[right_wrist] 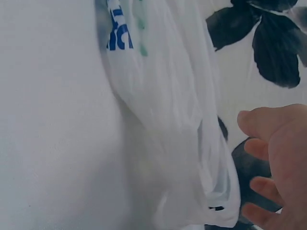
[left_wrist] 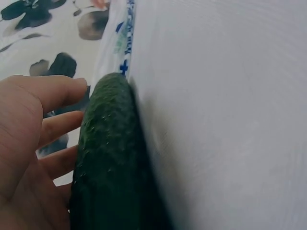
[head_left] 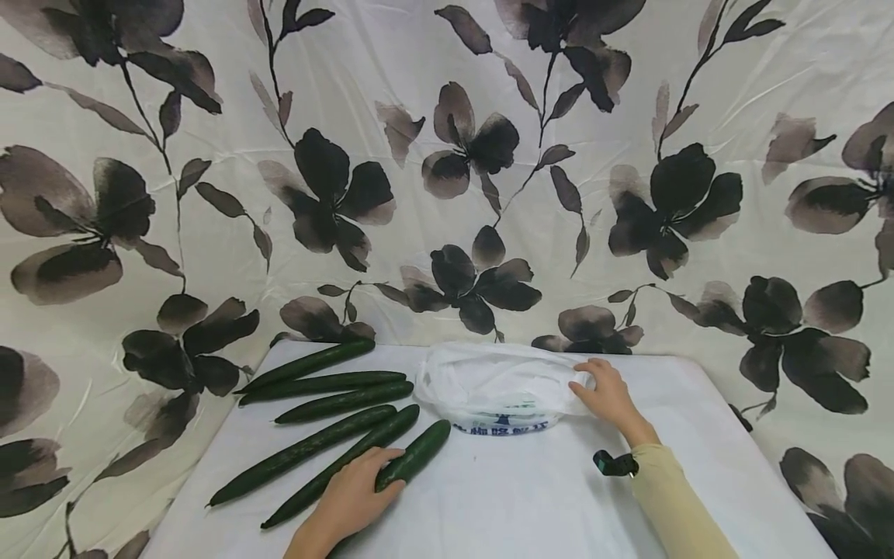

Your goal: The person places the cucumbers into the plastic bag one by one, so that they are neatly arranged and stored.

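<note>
Spreads left hand (head_left: 355,491) loosely over cucumber (head_left: 422,453), lower centre; parts right hand (head_left: 610,394) wide by plastic bag (head_left: 497,380), right of centre.

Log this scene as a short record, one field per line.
vegetables: six dark green cucumbers, lying on the left side
container: white plastic bag with blue and green print, right of the cucumbers
left hand: over the rightmost cucumber; contact unclear
right hand: at the bag's right end
surface: white table
backdrop: floral cloth
</note>
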`<state>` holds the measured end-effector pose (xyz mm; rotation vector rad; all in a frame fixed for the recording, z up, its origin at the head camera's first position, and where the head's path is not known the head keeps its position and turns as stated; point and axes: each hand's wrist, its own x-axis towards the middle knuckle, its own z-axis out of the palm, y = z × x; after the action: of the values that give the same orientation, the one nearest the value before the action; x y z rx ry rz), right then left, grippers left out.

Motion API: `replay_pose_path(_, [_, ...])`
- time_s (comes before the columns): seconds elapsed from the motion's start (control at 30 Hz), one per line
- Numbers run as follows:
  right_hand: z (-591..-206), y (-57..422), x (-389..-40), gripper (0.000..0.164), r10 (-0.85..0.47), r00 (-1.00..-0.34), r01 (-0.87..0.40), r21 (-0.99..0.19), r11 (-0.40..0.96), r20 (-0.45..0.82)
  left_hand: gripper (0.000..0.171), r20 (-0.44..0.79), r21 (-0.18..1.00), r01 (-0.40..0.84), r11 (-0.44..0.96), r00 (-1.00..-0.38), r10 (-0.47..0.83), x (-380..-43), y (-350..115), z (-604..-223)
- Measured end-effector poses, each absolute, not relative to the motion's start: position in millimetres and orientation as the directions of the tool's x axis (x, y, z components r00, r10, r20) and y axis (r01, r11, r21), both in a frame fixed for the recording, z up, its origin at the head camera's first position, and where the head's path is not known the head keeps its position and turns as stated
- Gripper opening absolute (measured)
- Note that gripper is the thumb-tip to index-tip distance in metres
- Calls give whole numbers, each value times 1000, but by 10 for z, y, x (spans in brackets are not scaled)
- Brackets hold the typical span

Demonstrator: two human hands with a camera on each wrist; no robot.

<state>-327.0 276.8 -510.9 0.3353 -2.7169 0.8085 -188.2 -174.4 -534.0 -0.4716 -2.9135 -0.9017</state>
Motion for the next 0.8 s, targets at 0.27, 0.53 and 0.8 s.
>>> replay_pose_path(0.27, [-5272, 2838, -3420, 40, -86, -960, -224, -540, 812, 268, 51, 125, 543, 312, 779, -948, 292, -1961, -1655, -5375])
replay_pose_path(0.53, [-5386, 2851, -3460, 45, -40, -981, -151, -618, 772, 190, 60, 110, 531, 290, 796, -955, 275, -1998, -1571, -5371])
replay_pose_path(0.8, [-5484, 2844, -3471, 58, 9, -995, -61, -678, 733, 100, 67, 147, 548, 299, 781, -954, 262, -2044, -1451, -5431])
